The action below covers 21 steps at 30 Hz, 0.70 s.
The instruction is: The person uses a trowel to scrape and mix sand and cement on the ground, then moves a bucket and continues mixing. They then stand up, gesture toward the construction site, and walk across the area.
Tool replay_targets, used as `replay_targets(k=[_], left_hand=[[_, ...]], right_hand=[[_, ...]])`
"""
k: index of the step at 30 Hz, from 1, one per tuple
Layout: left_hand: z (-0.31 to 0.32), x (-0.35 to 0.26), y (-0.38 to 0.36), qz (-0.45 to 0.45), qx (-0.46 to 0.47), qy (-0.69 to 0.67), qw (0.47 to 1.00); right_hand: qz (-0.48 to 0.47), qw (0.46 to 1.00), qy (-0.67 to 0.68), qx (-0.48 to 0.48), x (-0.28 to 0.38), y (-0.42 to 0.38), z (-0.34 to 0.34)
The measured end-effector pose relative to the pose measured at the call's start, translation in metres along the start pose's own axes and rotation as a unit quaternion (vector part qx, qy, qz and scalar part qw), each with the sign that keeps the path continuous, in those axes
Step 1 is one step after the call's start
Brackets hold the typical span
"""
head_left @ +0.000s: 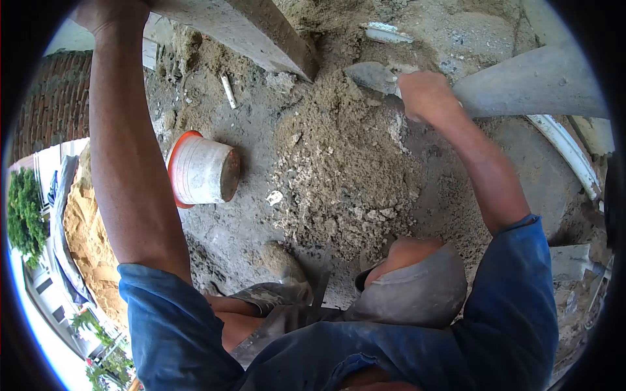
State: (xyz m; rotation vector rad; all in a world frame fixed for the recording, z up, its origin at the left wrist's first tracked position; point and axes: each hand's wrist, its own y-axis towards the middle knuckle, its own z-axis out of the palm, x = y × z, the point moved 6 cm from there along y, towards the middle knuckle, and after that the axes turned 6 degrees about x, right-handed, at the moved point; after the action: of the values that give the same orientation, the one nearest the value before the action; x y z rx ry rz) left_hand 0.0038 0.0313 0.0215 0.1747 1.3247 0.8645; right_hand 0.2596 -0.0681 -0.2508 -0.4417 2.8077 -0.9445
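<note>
My right hand (427,96) is closed around the handle of a trowel (370,76), whose grey pointed blade lies at the top edge of a heap of damp sandy mix (349,163). The tip of the blade points left, close to the end of a rough grey beam (244,32). At the upper left, my left hand (116,12) is beside the far part of this beam. The picture's edge cuts off its fingers, so I cannot see whether they grip it.
A white bucket (207,171) with an orange rim lies tipped on its side left of the heap. A thick grey pipe (535,83) reaches in from the right, above a long white strip (566,153). Yellow sand (91,241) is piled at the left. My knees are below the heap.
</note>
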Motion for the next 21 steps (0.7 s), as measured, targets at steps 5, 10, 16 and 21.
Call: replay_targets(k=[5, 10, 16, 21], left_hand=[[0.006, 0.003, 0.006, 0.001, 0.059, -0.024, 0.998], [0.000, 0.006, 0.019, -0.007, 0.118, -0.006, 0.993], [-0.005, 0.015, 0.022, -0.028, 0.129, 0.009, 0.991], [-0.008, 0.018, 0.026, -0.035, 0.126, 0.020, 0.991]], right_hand=[[0.126, 0.973, 0.193, 0.007, -0.006, 0.033, 0.028], [0.108, 0.951, 0.289, -0.016, 0.023, 0.091, 0.041], [-0.003, 0.992, 0.098, 0.073, 0.017, 0.022, 0.040], [-0.041, 0.990, 0.058, 0.119, 0.015, -0.055, 0.063]])
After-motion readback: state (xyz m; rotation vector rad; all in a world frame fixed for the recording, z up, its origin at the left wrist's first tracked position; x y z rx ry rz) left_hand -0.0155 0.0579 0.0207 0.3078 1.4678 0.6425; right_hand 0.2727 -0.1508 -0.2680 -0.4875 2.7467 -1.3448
